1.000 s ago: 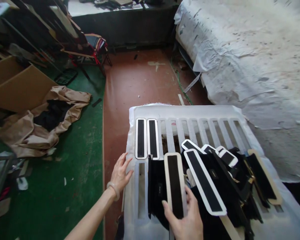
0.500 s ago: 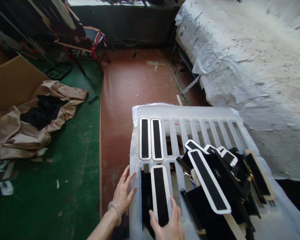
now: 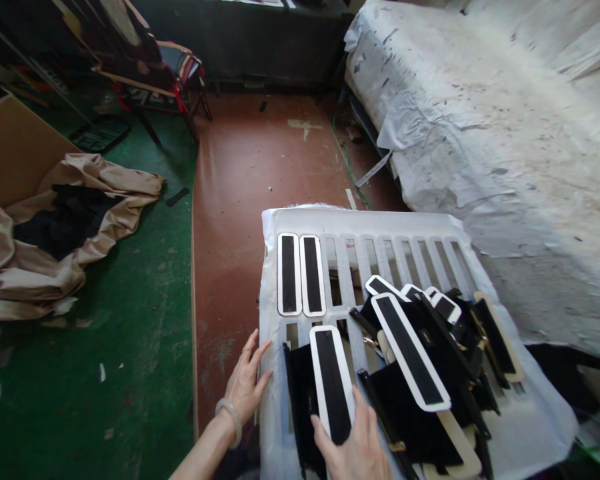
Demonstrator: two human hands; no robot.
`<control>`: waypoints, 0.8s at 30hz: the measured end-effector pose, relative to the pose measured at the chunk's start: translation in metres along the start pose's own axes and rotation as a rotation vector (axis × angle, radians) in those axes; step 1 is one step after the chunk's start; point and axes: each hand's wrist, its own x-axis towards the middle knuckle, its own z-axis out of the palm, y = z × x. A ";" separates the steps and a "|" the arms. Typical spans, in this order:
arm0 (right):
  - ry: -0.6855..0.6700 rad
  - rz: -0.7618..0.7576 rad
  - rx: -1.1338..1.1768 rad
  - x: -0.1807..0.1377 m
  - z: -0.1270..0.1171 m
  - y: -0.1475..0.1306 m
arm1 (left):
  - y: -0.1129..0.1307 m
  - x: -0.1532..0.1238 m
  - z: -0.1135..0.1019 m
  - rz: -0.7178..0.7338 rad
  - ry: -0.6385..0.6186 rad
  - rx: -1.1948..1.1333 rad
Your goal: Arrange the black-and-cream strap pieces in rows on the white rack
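No lettering can be read; the small label on a black piece is too tiny.

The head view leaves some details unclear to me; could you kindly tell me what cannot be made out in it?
In the head view:
Near end of the white-framed strip in the right hand: hidden by that hand.
Lettering on the small label in the pile of black pieces: too small to read.
Lower parts of that pile: covered by the pieces on top.
Cardboard box: cut off by the left edge.
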 end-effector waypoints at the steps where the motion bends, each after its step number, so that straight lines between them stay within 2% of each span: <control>1: -0.006 0.008 -0.006 -0.001 -0.001 0.000 | 0.000 0.000 0.000 -0.003 -0.003 -0.006; 5: -0.028 0.065 0.044 -0.005 -0.001 0.001 | -0.002 -0.001 0.000 -0.012 -0.011 -0.023; 13: -0.051 0.169 0.304 0.003 -0.002 0.017 | -0.008 0.000 -0.001 0.033 -0.044 0.009; 18: -0.043 0.097 0.212 0.005 -0.011 0.010 | -0.010 -0.001 0.000 0.017 -0.043 0.030; 24: -0.098 -0.013 0.054 0.015 -0.004 -0.015 | -0.007 -0.001 0.001 0.002 -0.015 0.018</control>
